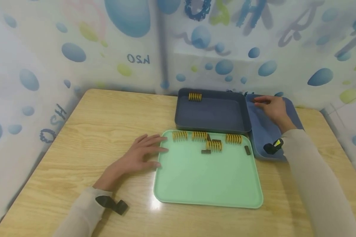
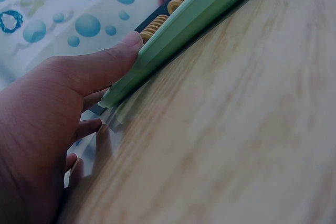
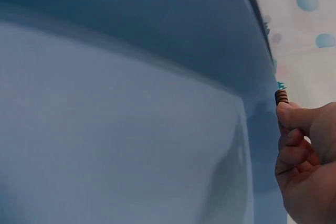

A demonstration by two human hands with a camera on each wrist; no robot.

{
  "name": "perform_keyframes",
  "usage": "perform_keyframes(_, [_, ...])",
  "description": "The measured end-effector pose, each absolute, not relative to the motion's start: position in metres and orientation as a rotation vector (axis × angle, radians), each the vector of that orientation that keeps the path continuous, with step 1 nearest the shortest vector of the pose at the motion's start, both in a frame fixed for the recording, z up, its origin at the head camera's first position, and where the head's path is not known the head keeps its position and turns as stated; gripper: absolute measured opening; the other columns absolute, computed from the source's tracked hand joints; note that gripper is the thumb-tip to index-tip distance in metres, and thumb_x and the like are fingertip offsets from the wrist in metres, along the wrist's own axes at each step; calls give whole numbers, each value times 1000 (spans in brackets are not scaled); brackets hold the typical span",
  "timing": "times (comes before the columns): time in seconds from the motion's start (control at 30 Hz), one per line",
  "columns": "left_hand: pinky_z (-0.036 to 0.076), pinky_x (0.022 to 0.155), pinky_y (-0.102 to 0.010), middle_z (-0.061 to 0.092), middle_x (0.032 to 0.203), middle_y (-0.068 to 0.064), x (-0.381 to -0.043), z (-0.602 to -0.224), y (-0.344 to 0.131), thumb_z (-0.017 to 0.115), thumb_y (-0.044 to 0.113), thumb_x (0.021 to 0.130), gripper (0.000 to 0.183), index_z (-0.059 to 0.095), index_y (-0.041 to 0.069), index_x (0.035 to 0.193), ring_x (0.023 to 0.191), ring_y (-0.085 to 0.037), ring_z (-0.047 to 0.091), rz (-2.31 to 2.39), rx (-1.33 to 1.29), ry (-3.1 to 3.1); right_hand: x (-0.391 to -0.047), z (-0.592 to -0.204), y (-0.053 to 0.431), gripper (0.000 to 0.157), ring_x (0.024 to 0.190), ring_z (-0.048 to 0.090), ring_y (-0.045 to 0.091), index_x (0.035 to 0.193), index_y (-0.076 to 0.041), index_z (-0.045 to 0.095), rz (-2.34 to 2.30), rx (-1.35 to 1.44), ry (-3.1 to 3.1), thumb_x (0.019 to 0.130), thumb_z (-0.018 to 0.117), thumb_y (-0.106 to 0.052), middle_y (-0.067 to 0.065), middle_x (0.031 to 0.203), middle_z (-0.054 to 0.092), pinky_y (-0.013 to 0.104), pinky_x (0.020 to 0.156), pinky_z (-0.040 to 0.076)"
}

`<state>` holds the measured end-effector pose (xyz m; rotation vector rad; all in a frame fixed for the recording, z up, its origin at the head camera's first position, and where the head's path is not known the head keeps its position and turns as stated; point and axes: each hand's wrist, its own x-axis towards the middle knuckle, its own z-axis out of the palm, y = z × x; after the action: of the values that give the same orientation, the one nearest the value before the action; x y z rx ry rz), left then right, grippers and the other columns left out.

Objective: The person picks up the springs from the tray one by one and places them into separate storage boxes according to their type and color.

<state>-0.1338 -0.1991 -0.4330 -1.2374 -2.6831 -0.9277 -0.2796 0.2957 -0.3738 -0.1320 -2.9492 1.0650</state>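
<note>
Between thumb and fingers my right hand (image 1: 273,108) pinches a small dark spring (image 3: 281,96), over the far end of the blue tray (image 1: 262,131) on the right. My left hand (image 1: 139,154) lies with fingers spread at the left edge of the green tray (image 1: 207,177); in the left wrist view its thumb touches the rim. Along the green tray's far side lie several large yellow springs (image 1: 233,139) and several small dark springs (image 1: 247,150). One yellow spring (image 1: 194,96) sits in the dark grey-blue tray (image 1: 216,113) behind.
All three trays stand close together on a wooden table (image 1: 106,121). A wall (image 1: 112,39) with painted blue and green drops rises right behind the table's far edge. The dark tray's raised rim borders the blue tray's left side.
</note>
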Motion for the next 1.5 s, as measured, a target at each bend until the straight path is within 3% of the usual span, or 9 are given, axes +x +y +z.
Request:
perform_keyframes(0.47, [10,109,-59,41,147,-4,-133,-431,-199,69,41,85,45,64,21,126,139,-30,27,-939,-1233,-2696,-289,-393,297,30,99,59,33,117,-2,67,938,-105,-3003,95,62,-22,21,117,63,39,75,43])
perform_keyframes(0.77, [9,109,-59,41,147,-4,-134,-432,-200,70,42,85,46,64,22,125,139,-31,28,-937,-1240,-2692,-291,-399,294,27,105,55,38,116,1,65,962,-113,-2953,95,60,-15,23,118,61,51,88,40])
perform_keyframes(1.1, [9,109,-58,41,148,-3,-134,-432,-200,69,43,85,46,63,23,126,140,-29,27,-927,-1237,-2708,-294,-404,295,26,114,51,40,116,2,65,963,-135,-2909,94,60,-11,24,119,60,53,97,36])
perform_keyframes(1.5, [10,109,-59,41,148,-3,-135,-434,-201,69,44,85,46,63,23,126,139,-30,27,-926,-1241,-2700,-294,-405,293,28,115,49,40,118,3,63,943,-157,-2876,93,60,-8,24,120,59,52,97,36])
